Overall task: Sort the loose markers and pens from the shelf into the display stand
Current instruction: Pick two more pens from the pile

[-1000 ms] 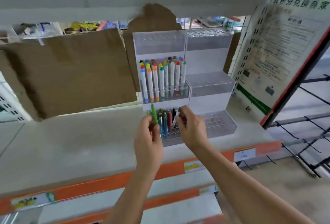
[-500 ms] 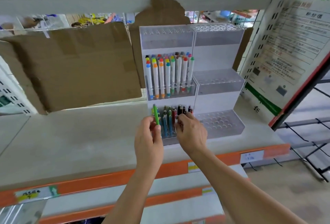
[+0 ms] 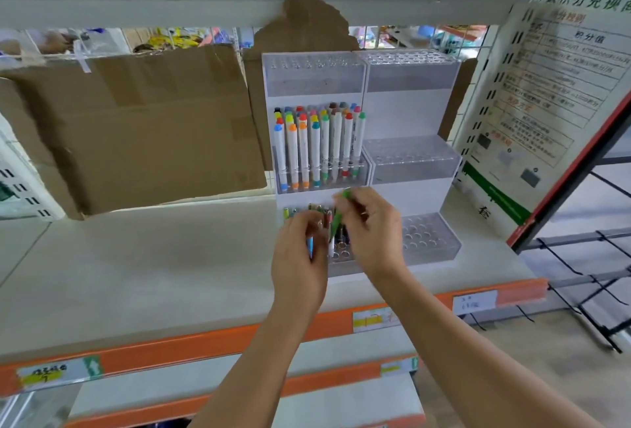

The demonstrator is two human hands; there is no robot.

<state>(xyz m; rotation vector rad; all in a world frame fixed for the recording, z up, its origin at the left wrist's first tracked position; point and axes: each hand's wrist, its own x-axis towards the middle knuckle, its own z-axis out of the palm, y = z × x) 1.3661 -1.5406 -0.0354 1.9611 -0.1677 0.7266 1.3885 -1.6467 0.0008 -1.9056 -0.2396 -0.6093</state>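
Currently the right hand [image 3: 370, 228] is pinching a green pen [image 3: 338, 219] above the display stand's [image 3: 415, 113] front-left tier; the left hand [image 3: 300, 250] is gripping more pens. Right tiers are standing unfilled.

At the upper right of the frame a large white notice board [image 3: 560, 86] leans against the shelving. Its heading, in big green Chinese characters, reads in part "农积分兑换", cut off by the frame edge. Below it a table header reads "积分值"; the finer rows of print and the orange lines beneath are too blurred to read. Near the board's lower left corner a single dark character stands alone, not legible. On the orange shelf edge [image 3: 205, 345], a yellow price tag [image 3: 46, 373] at lower left carries handwritten marks, and a white tag [image 3: 473, 301] at right bears scribbled writing; neither can be made out.
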